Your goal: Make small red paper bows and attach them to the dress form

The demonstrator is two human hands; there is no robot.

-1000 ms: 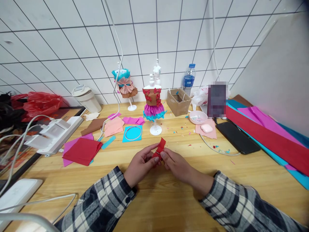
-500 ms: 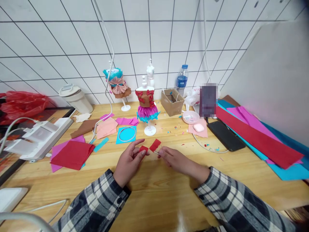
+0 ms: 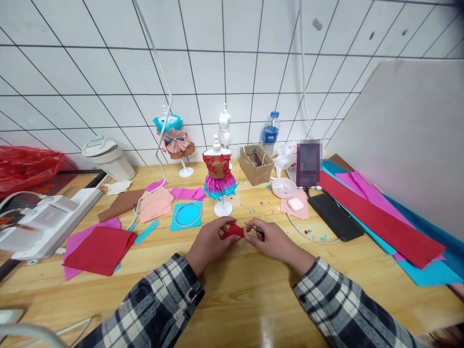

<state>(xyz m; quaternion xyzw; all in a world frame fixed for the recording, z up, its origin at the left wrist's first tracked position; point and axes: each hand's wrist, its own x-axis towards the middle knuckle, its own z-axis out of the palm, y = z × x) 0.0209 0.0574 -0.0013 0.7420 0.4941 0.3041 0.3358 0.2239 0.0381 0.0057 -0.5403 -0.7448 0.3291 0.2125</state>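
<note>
Between thumb and fingers my left hand (image 3: 213,244) grips a small red crepe paper piece (image 3: 237,231). My right hand (image 3: 271,241) is closed around a slim tool (image 3: 258,232) that looks like tweezers, mostly hidden by the fingers. Its thumb and index finger meet the paper's right end. Just behind the hands stands a mini dress form (image 3: 219,176) with a brown top, red bows and a magenta and blue skirt. A silver ring (image 3: 188,214) lies on a blue paper square (image 3: 176,223) to the left.
Red paper sheets (image 3: 99,251) lie at left beside a power strip (image 3: 68,222). Further back are another dressed form (image 3: 177,137), a cardboard box (image 3: 256,166), a bottle (image 3: 270,133) and a pink bowl (image 3: 283,188). A black phone (image 3: 335,217) and long paper strips (image 3: 380,217) lie right.
My hands have come together. The red piece that the right hand's tool held apart now meets the one in my left hand, and they look like one. The view has tilted up slightly.
</note>
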